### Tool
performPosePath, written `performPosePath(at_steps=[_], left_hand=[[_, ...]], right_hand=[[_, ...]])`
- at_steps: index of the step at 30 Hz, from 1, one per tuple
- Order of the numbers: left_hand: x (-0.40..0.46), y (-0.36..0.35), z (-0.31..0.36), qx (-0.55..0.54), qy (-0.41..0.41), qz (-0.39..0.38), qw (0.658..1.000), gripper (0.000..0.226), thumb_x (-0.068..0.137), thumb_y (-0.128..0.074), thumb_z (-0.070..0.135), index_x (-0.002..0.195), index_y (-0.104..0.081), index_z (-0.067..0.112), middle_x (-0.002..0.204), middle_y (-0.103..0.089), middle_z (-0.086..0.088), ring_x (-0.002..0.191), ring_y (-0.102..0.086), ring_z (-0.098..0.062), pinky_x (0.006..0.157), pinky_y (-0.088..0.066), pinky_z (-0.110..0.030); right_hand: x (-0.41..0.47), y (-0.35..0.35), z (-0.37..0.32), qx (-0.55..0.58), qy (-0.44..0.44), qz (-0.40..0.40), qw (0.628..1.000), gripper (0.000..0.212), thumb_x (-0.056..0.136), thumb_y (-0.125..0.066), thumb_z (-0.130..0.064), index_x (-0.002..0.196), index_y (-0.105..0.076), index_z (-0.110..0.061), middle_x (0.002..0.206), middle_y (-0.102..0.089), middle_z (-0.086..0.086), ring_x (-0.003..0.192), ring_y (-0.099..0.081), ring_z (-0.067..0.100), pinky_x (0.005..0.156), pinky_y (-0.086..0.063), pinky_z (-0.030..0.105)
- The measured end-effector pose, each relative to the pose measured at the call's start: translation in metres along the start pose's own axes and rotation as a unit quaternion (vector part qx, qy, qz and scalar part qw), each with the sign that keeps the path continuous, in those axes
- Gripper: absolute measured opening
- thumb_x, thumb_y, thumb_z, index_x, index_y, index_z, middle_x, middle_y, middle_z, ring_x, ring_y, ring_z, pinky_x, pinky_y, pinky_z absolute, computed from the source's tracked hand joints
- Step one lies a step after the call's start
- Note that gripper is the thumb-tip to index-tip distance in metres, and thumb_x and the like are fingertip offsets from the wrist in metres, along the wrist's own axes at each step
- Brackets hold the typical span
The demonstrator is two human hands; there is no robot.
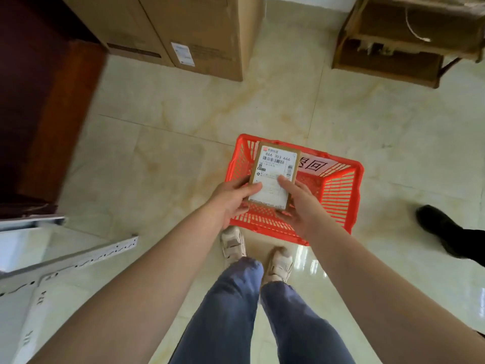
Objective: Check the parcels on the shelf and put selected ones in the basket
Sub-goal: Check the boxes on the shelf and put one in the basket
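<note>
Below, at frame centre, our left hand (231,198) and right hand (301,203) both grip a small labelled parcel (274,177) — thumbs curled onto its label — above the red basket (338,195) on the tiled floor (183,106); cardboard boxes (183,32) stand upper left.

I see a red basket (338,195) on the pale tiled floor (183,106), and I place everything else from it. Above its near left part, my left hand (232,197) and right hand (301,206) both hold a small brown parcel (274,177), thumbs pressed on its white label. A white paper sign (313,164) lies against the basket's far wall. My two shoes (232,244) stand just near of it. Large cardboard boxes (183,30) sit well beyond it, and a white shelf frame (65,261) lies off to its left.
</note>
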State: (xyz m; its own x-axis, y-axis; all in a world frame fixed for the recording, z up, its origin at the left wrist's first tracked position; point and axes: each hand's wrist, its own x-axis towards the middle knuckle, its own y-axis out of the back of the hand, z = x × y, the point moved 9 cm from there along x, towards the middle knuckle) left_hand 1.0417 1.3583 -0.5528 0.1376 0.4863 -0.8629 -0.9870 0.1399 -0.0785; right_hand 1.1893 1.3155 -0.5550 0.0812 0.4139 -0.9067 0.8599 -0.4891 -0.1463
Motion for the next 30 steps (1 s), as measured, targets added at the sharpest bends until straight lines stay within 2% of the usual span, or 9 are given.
performPosePath(at_steps=[4,6,8,11,14,18,22,27,30], left_hand=[[0.112,0.016,-0.057,-0.006,0.024,0.082,0.996,0.032,0.083,-0.073,0.025,0.113,-0.066,0.017,0.112,-0.07,-0.003,0.099,-0.066,-0.022,0.083,-0.054,-0.035],[0.163,0.023,-0.089,-0.041,0.049,0.114,0.991,0.039,0.084,-0.073,0.026,0.118,-0.064,0.011,0.114,-0.069,-0.01,0.097,-0.068,-0.026,0.075,-0.058,-0.035],[0.205,0.028,-0.118,-0.082,0.072,0.129,0.986,0.039,0.085,-0.071,0.024,0.12,-0.062,0.008,0.115,-0.068,-0.013,0.098,-0.068,-0.03,0.073,-0.059,-0.035],[0.254,0.033,-0.145,-0.129,0.078,0.145,0.978,0.038,0.088,-0.068,0.018,0.123,-0.059,0.008,0.12,-0.066,-0.011,0.1,-0.067,-0.027,0.069,-0.057,-0.029],[0.291,0.033,-0.165,-0.151,0.088,0.165,0.971,0.038,0.089,-0.066,0.018,0.124,-0.057,0.004,0.117,-0.066,-0.011,0.092,-0.067,-0.023,0.062,-0.056,-0.025],[0.33,0.028,-0.181,-0.158,0.095,0.185,0.965,0.041,0.089,-0.067,0.023,0.124,-0.059,0.003,0.113,-0.069,-0.012,0.095,-0.068,-0.026,0.082,-0.057,-0.035],[0.354,0.026,-0.184,-0.158,0.089,0.181,0.966,0.037,0.092,-0.063,0.025,0.122,-0.058,0.004,0.094,-0.068,-0.006,0.078,-0.066,-0.019,0.08,-0.057,-0.035],[0.369,0.033,-0.191,-0.128,0.083,0.198,0.968,0.048,0.089,-0.066,0.032,0.125,-0.058,0.002,0.114,-0.068,-0.012,0.101,-0.066,-0.029,0.095,-0.052,-0.043],[0.373,0.032,-0.191,-0.122,0.081,0.199,0.969,0.049,0.087,-0.067,0.035,0.125,-0.059,0.004,0.116,-0.068,-0.012,0.104,-0.065,-0.029,0.097,-0.051,-0.043]], right_hand=[[0.113,0.01,0.039,0.01,-0.02,0.017,1.0,0.053,0.087,-0.071,-0.027,0.135,-0.048,-0.02,0.113,-0.069,0.003,0.096,-0.067,0.017,0.065,-0.054,0.031],[0.167,0.012,0.06,0.012,-0.027,0.022,0.999,0.056,0.086,-0.072,-0.028,0.136,-0.049,-0.021,0.117,-0.069,0.003,0.1,-0.068,0.018,0.065,-0.054,0.031],[0.214,0.012,0.079,0.013,-0.031,0.016,0.999,0.057,0.085,-0.073,-0.027,0.137,-0.05,-0.022,0.118,-0.07,0.003,0.1,-0.069,0.018,0.065,-0.056,0.031],[0.272,0.014,0.1,0.027,-0.027,0.011,0.999,0.054,0.085,-0.073,-0.023,0.135,-0.054,-0.023,0.114,-0.073,0.002,0.098,-0.071,0.018,0.08,-0.059,0.036],[0.317,0.014,0.114,0.042,-0.006,0.005,0.999,0.051,0.088,-0.07,-0.02,0.137,-0.054,-0.021,0.115,-0.072,0.002,0.097,-0.071,0.017,0.081,-0.058,0.033],[0.364,0.02,0.123,0.043,0.015,0.023,0.999,0.053,0.088,-0.071,-0.022,0.138,-0.053,-0.018,0.116,-0.072,0.004,0.1,-0.071,0.021,0.092,-0.056,0.041],[0.392,0.019,0.122,0.031,0.037,0.013,0.999,0.045,0.09,-0.067,-0.022,0.134,-0.056,-0.02,0.115,-0.072,0.004,0.1,-0.071,0.022,0.093,-0.056,0.044],[0.409,0.02,0.126,0.015,0.044,0.009,0.999,0.046,0.091,-0.066,-0.022,0.136,-0.054,-0.022,0.117,-0.071,0.003,0.102,-0.071,0.021,0.094,-0.055,0.044],[0.413,0.021,0.122,0.003,0.053,0.014,0.999,0.044,0.093,-0.064,-0.023,0.136,-0.054,-0.019,0.117,-0.07,0.003,0.103,-0.069,0.021,0.095,-0.055,0.043]])
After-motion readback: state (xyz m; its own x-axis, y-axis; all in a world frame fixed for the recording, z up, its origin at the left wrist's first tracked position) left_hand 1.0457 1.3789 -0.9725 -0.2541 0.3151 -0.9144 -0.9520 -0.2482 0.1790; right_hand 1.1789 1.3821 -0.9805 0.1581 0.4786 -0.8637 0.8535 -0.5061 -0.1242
